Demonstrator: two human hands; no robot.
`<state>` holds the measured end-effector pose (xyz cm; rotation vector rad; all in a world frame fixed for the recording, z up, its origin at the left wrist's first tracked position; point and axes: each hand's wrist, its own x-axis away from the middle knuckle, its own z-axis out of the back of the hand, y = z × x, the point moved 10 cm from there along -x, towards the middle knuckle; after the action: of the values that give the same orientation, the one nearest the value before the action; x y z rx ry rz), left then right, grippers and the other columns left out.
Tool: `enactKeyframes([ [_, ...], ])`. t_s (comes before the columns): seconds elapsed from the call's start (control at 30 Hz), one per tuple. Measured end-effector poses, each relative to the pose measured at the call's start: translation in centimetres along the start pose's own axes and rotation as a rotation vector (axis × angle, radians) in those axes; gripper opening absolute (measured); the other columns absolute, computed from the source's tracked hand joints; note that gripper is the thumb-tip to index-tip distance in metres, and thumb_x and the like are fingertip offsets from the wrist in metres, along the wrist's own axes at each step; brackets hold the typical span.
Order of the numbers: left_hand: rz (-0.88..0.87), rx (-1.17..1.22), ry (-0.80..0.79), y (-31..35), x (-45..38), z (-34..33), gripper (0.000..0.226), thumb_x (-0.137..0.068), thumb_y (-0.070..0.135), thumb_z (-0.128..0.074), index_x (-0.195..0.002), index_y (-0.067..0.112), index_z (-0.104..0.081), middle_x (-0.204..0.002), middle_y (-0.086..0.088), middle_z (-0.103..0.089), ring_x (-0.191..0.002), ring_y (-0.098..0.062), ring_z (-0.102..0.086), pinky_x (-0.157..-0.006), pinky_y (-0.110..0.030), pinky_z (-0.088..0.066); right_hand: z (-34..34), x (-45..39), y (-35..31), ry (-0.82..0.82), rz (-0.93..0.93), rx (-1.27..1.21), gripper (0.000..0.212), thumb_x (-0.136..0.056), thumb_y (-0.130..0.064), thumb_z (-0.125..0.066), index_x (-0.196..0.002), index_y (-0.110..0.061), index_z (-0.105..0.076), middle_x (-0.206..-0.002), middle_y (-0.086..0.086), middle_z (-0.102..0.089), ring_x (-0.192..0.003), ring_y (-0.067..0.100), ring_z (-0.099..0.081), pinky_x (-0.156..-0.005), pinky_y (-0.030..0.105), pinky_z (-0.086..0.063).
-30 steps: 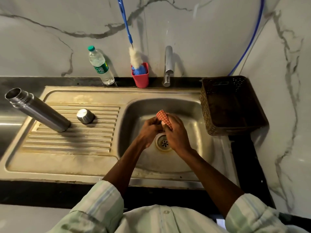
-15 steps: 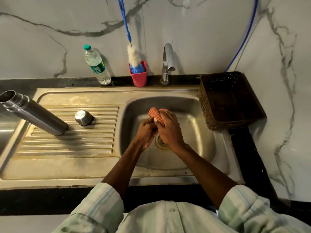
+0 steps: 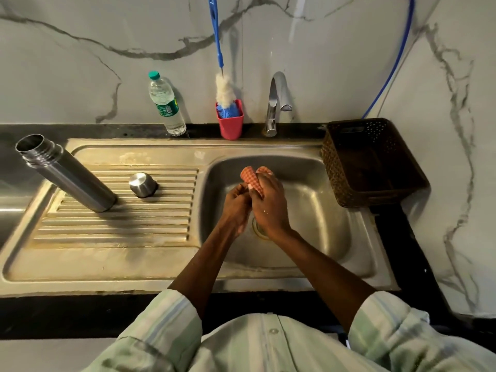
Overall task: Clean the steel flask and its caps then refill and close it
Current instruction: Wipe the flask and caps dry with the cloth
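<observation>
Fingers [image 3: 257, 183] round cloth [image 3: 251, 178]; flask [image 3: 64, 173] upright

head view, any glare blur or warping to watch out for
Head view: wide-angle warp leans the steel flask outward and bows the counter edge; soft glare on the sink basin; the hands throw shadow over the drain, fingers slightly blurred; elsewhere sharp.

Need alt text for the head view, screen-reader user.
Over a steel sink basin, the left hand and right hand together grip an orange checked cloth. An open steel flask and a steel cap stand on the ribbed drainboard.
</observation>
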<state>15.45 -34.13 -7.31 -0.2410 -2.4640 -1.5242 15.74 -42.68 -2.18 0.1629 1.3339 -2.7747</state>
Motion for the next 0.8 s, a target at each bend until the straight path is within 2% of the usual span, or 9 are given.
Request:
enactKeyframes([
  [0.03,0.005,-0.008,-0.03,-0.1,0.1,0.0,0.029,-0.092,-0.014,-0.044,-0.096,0.003,-0.067,-0.084,-0.01,-0.072,-0.08,-0.02,-0.068,-0.074,-0.028,-0.057,0.5,0.0,-0.1,0.02,-0.022,-0.028,0.035,-0.096,-0.02,-0.055,-0.129,-0.011,-0.058,-0.133,0.007,-0.058,-0.126,0.022,-0.049,-0.103,0.029,-0.04],
  [0.1,0.02,0.001,-0.098,-0.2,0.4,-0.3,0.025,-0.092,-0.013,-0.048,-0.097,0.002,-0.066,-0.082,-0.008,-0.072,-0.076,-0.017,-0.069,-0.07,-0.027,-0.057,0.8,-0.8,0.5,-0.014,-0.178,-0.125,0.02,-0.095,-0.027,-0.053,-0.107,-0.015,-0.065,-0.106,0.005,-0.067,-0.099,0.021,-0.06,-0.075,0.029,-0.043],
  [0.17,0.035,0.042,-0.144,-0.5,0.4,-0.5,0.019,-0.091,-0.011,-0.053,-0.1,0.0,-0.065,-0.083,-0.009,-0.072,-0.075,-0.019,-0.07,-0.069,-0.029,-0.058,0.7,-1.9,1.9,-0.067,-0.376,-0.243,0.023,-0.092,-0.029,-0.052,-0.098,-0.013,-0.067,-0.092,0.008,-0.069,-0.087,0.027,-0.065,-0.067,0.034,-0.046],
  [0.3,-0.008,0.168,-0.239,0.2,0.9,-1.9,0.019,-0.09,-0.007,-0.059,-0.108,-0.001,-0.063,-0.095,-0.011,-0.074,-0.084,-0.021,-0.072,-0.073,-0.03,-0.059,-0.4,-1.7,3.6,-0.324,-0.759,-0.885,0.034,-0.095,-0.027,-0.043,-0.105,-0.006,-0.068,-0.097,0.017,-0.071,-0.091,0.034,-0.067,-0.076,0.036,-0.05],
  [0.4,-0.059,0.251,-0.145,0.8,0.8,-1.7,0.02,-0.093,-0.011,-0.051,-0.106,0.001,-0.061,-0.093,-0.007,-0.076,-0.085,-0.017,-0.072,-0.07,-0.027,-0.058,-0.5,-1.3,4.9,-0.244,-0.826,-1.161,0.038,-0.099,-0.026,-0.039,-0.116,-0.003,-0.063,-0.109,0.02,-0.066,-0.097,0.032,-0.063,-0.094,0.043,-0.047],
  [0.5,-0.133,0.153,0.049,0.8,0.3,0.1,0.018,-0.089,-0.004,-0.064,-0.104,0.005,-0.061,-0.095,-0.008,-0.073,-0.09,-0.02,-0.07,-0.079,-0.033,-0.058,-1.6,0.3,5.2,-0.111,-0.863,-1.274,0.035,-0.097,-0.024,-0.05,-0.123,-0.002,-0.058,-0.117,0.021,-0.064,-0.105,0.032,-0.062,-0.098,0.045,-0.047],
  [0.63,-0.166,-0.367,0.195,1.3,0.0,1.9,0.029,-0.08,0.015,-0.08,-0.098,0.014,-0.057,-0.091,-0.002,-0.066,-0.086,-0.016,-0.064,-0.081,-0.038,-0.056,-0.8,1.0,5.7,0.012,-0.759,-1.139,0.018,-0.095,-0.018,-0.058,-0.111,-0.012,-0.064,-0.096,0.014,-0.069,-0.086,0.025,-0.067,-0.087,0.044,-0.052],
  [0.73,-0.136,-0.583,0.067,2.2,-0.9,0.8,0.057,-0.078,0.016,-0.081,-0.12,0.019,-0.044,-0.096,-0.001,-0.066,-0.087,-0.015,-0.066,-0.08,-0.035,-0.054,1.7,-0.2,4.5,0.014,-0.523,-0.758,0.012,-0.094,-0.019,-0.057,-0.096,-0.022,-0.068,-0.088,0.009,-0.071,-0.079,0.023,-0.068,-0.078,0.042,-0.054],
  [0.8,-0.08,-0.652,-0.04,2.5,-1.7,-0.4,0.073,-0.082,0.006,-0.074,-0.14,0.021,-0.032,-0.099,-0.002,-0.069,-0.091,-0.018,-0.069,-0.082,-0.031,-0.055,2.8,-1.1,2.6,-0.035,-0.353,-0.523,0.017,-0.096,-0.022,-0.055,-0.107,-0.019,-0.068,-0.093,0.004,-0.071,-0.084,0.019,-0.068,-0.069,0.028,-0.055],
])
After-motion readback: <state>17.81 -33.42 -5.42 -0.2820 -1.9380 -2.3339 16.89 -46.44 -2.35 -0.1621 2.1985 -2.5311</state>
